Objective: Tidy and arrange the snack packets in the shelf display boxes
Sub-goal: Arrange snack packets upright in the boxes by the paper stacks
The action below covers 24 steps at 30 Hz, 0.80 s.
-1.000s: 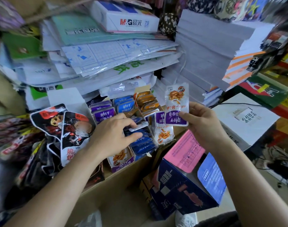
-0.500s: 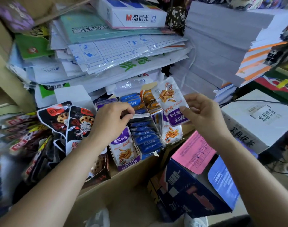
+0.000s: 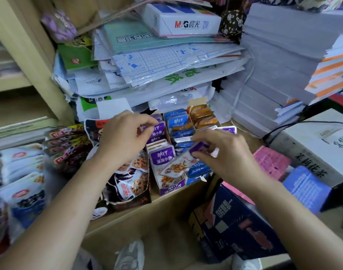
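The right hand (image 3: 225, 154) pinches the purple end of a loose packet (image 3: 178, 166) between thumb and fingertips. Half a second ago it held this packet upright above the boxes; now the packet is lower, tilted almost flat across the front of the display, its printed white end pointing to the lower left. The left hand (image 3: 123, 139) remains at centre frame, its fingers curled and nipping the top of the row of purple packets (image 3: 161, 155), which stand upright in the purple display box (image 3: 171, 189). Just right of that sits the blue display box (image 3: 196, 179) with its blue packets, and behind that, toward upper centre, the orange display box (image 3: 202, 115). The right hand now hides most of the front blue packets. Left of the purple box, dark lotus-root snack bags (image 3: 127, 184) lean in their own carton. Above everything slumps a stack of paper and plastic sleeves (image 3: 166, 67), topped by a white ream (image 3: 182, 22). At lower right are a pink slip (image 3: 272, 162) and a dark blue carton (image 3: 240, 227).
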Each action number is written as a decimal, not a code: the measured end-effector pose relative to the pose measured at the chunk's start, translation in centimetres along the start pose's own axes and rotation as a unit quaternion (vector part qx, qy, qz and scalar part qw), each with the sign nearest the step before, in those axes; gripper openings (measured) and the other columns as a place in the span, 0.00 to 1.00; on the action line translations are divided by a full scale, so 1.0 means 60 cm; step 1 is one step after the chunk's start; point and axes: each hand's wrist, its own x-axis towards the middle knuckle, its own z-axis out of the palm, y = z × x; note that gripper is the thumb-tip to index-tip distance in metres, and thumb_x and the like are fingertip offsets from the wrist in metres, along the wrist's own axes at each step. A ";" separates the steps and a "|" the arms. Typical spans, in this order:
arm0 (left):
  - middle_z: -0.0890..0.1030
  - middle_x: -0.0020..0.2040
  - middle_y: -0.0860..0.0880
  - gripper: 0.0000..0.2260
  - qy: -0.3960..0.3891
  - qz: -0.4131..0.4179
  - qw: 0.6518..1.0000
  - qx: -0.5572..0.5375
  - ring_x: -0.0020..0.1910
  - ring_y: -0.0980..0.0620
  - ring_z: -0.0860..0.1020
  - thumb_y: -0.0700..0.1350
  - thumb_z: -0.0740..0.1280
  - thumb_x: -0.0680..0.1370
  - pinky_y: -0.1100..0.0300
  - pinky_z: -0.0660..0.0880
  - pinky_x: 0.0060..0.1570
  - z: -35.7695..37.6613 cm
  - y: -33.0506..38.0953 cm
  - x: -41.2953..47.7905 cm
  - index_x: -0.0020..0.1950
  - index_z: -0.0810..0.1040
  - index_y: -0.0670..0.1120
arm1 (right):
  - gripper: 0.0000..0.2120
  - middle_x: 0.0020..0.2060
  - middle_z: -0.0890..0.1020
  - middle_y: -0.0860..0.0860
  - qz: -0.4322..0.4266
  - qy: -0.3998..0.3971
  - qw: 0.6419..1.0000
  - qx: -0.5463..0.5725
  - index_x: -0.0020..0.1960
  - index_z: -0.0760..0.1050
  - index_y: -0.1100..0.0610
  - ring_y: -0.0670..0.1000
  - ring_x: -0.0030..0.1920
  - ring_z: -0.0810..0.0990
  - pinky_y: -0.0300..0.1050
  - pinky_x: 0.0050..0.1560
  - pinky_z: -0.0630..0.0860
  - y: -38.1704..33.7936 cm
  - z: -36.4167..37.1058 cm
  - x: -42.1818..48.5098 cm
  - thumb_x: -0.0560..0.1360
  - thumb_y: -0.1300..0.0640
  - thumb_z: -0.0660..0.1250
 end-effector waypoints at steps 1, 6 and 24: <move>0.80 0.46 0.55 0.09 -0.026 0.003 1.000 0.007 0.49 0.52 0.77 0.48 0.69 0.80 0.55 0.72 0.49 -0.001 -0.003 -0.004 0.59 0.84 0.57 | 0.15 0.46 0.84 0.48 -0.039 -0.004 0.999 -0.023 0.55 0.82 0.56 0.44 0.44 0.81 0.41 0.45 0.80 -0.005 0.013 0.004 0.70 0.61 0.79; 0.76 0.64 0.56 0.13 -0.170 0.025 0.984 0.046 0.67 0.55 0.67 0.53 0.65 0.81 0.48 0.63 0.68 -0.003 -0.017 -0.026 0.65 0.79 0.62 | 0.13 0.44 0.84 0.52 -0.154 -0.022 0.984 -0.087 0.56 0.82 0.59 0.53 0.44 0.79 0.48 0.43 0.78 -0.014 0.074 0.016 0.72 0.64 0.76; 0.78 0.64 0.64 0.20 -0.200 0.121 0.972 0.011 0.72 0.58 0.65 0.50 0.64 0.70 0.50 0.53 0.73 -0.017 -0.056 -0.041 0.60 0.82 0.61 | 0.12 0.47 0.83 0.44 -0.095 -0.091 0.988 -0.080 0.56 0.82 0.50 0.48 0.51 0.75 0.43 0.49 0.69 -0.010 0.096 -0.030 0.73 0.55 0.73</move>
